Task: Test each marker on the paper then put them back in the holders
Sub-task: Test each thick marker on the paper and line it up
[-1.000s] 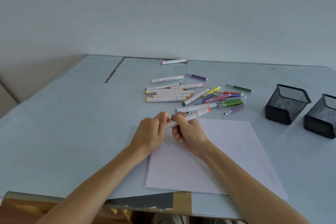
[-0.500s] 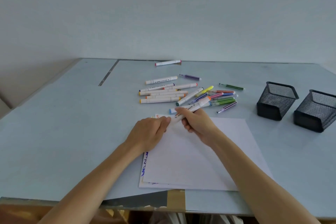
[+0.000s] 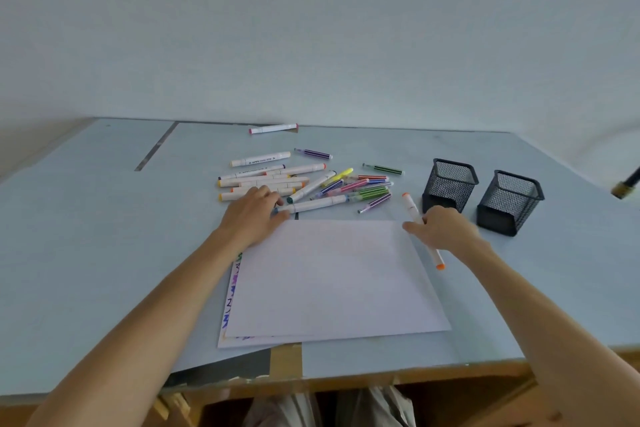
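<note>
A white sheet of paper (image 3: 329,277) lies on the table, over a second sheet whose left edge shows coloured scribbles (image 3: 230,298). Beyond it sits a pile of several markers (image 3: 304,180). My left hand (image 3: 254,217) reaches the pile's near side, thumb and fingers pinching the left end of a white blue-tipped marker (image 3: 317,204). My right hand (image 3: 441,227) is at the paper's right corner, curled over an orange-capped white marker (image 3: 410,205) that slants down onto the table. Two black mesh holders (image 3: 450,180) (image 3: 509,201) stand just right of that hand.
A lone pink-capped marker (image 3: 273,129) lies near the table's far edge, by the wall. A green pen (image 3: 382,168) lies apart from the pile. A dark gold-tipped object (image 3: 625,185) pokes in at the right edge. The table's front edge (image 3: 346,380) is close below the paper.
My hands have separated. The right hand carried the orange-capped marker right, toward the holders. The left hand moved up to the blue-tipped marker at the pile.
</note>
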